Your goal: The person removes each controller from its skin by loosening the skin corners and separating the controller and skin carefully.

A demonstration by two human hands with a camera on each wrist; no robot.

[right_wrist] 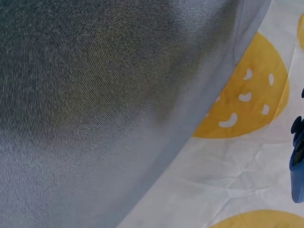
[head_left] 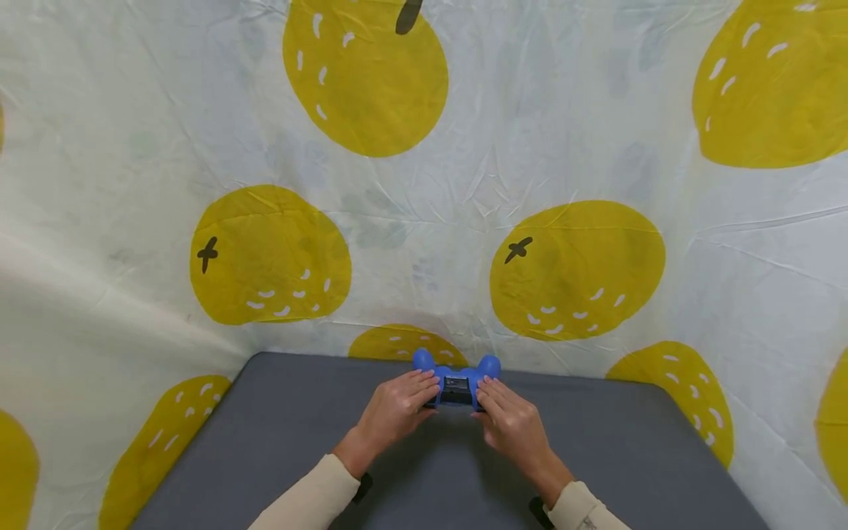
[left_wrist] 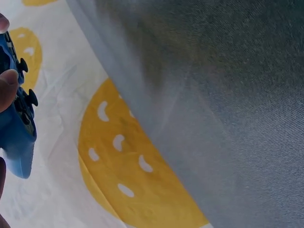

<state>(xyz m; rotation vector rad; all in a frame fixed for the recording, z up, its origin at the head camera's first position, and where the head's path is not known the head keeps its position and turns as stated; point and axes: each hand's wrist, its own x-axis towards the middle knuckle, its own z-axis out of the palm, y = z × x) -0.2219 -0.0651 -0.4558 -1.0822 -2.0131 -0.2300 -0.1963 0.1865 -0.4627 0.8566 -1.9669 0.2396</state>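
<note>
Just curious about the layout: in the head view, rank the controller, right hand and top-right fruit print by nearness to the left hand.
1. Controller: in its grip.
2. Right hand: at the controller's other end.
3. Top-right fruit print: high on the cloth.

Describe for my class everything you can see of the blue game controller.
The game controller is blue, smooth and plastic-looking, with two rounded handles pointing forward. Its underside is turned up, showing a dark rectangular section whose markings are unreadable. Dark thumbsticks show on the opposite face. It appears held above the grey table, with the left hand's grip on one side and the right hand's grip on the other.
</note>
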